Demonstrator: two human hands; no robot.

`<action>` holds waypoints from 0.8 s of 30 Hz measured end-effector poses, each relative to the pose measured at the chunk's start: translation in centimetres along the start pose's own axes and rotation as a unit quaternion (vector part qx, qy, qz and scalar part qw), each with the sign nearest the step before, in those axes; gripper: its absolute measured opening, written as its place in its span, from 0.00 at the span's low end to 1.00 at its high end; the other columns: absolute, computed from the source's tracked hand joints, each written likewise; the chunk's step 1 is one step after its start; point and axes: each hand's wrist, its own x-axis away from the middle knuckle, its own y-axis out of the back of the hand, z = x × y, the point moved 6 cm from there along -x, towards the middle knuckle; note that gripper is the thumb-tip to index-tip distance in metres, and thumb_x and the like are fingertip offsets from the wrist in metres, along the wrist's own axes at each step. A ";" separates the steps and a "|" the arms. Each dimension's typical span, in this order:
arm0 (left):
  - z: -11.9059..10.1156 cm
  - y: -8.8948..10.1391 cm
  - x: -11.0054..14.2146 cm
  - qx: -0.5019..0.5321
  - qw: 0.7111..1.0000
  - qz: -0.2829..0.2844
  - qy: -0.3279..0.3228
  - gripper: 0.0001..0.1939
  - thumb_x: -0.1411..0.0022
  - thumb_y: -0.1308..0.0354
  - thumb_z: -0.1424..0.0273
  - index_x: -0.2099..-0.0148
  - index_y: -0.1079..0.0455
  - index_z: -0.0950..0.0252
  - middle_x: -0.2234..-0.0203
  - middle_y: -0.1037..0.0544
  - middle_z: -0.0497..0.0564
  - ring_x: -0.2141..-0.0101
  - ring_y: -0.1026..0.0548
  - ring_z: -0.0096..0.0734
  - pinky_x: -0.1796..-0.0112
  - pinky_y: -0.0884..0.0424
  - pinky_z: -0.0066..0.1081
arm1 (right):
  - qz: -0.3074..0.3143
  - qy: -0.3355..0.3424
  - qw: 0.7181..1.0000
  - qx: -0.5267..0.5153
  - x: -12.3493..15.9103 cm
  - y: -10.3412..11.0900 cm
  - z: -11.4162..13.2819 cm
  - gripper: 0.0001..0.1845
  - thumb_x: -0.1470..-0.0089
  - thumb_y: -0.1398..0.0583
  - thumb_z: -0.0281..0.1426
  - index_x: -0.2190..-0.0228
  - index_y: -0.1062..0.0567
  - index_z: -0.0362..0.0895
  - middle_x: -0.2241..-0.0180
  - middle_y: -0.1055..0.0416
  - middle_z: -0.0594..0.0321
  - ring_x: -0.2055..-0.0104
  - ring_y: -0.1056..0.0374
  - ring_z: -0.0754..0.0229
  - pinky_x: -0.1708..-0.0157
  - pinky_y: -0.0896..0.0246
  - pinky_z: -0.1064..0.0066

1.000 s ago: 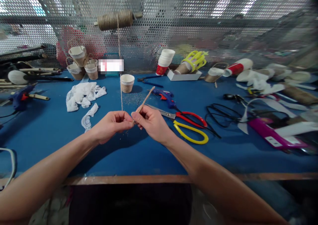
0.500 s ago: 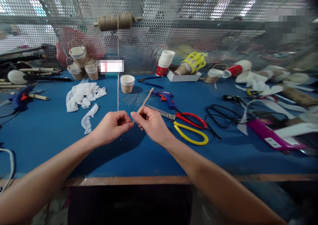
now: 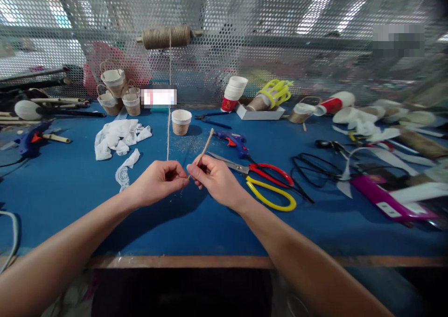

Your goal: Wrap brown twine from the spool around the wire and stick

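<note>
My left hand is closed in a pinch on a strand of jute twine that runs straight up to a twine spool hung on the mesh wall. My right hand is closed on a thin twine-wrapped stick that points up and away to the right. The two hands meet fingertip to fingertip above the blue table. A twine-wrapped paper cup stands just behind them.
Red and yellow scissors and a blue glue gun lie right of my hands. White lace scraps lie to the left, small twine baskets behind them. Stacked paper cups, black cables and assorted clutter fill the right side.
Both hands stay pinched together at the same place; the twine strand has swung slightly left. The view has tilted down a little.
</note>
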 end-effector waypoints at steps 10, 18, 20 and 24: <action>-0.1 -0.4 0.1 0.024 1.000 0.011 0.017 0.09 0.51 0.46 0.69 0.77 0.40 0.68 0.85 0.40 0.41 0.82 0.44 0.17 0.80 0.48 0.22 | -0.002 0.013 1.000 0.011 0.1 -0.1 0.3 0.13 0.51 0.43 0.39 0.77 0.35 0.42 0.80 0.39 0.68 0.80 0.42 0.69 0.80 0.44 0.75; 0.2 -0.3 -0.1 0.017 0.999 0.027 0.008 0.09 0.50 0.45 0.68 0.76 0.39 0.68 0.84 0.38 0.42 0.81 0.43 0.18 0.79 0.47 0.22 | 0.019 0.012 1.000 0.000 0.0 -0.2 0.2 0.13 0.49 0.45 0.38 0.77 0.36 0.42 0.81 0.40 0.68 0.80 0.42 0.69 0.79 0.45 0.74; 0.1 -0.3 -0.1 0.001 1.000 0.017 0.007 0.09 0.50 0.45 0.68 0.76 0.39 0.68 0.84 0.39 0.41 0.81 0.44 0.17 0.80 0.48 0.22 | 0.005 0.015 0.999 0.027 -0.1 -0.1 0.1 0.14 0.49 0.45 0.39 0.78 0.37 0.42 0.81 0.41 0.68 0.80 0.43 0.69 0.79 0.46 0.74; -0.1 -0.4 0.1 -0.016 1.000 0.002 0.015 0.08 0.50 0.46 0.69 0.75 0.39 0.68 0.85 0.39 0.41 0.82 0.44 0.17 0.81 0.48 0.22 | -0.020 0.019 0.998 0.061 -0.1 0.0 0.1 0.15 0.50 0.44 0.39 0.79 0.37 0.42 0.82 0.40 0.68 0.80 0.44 0.69 0.79 0.47 0.74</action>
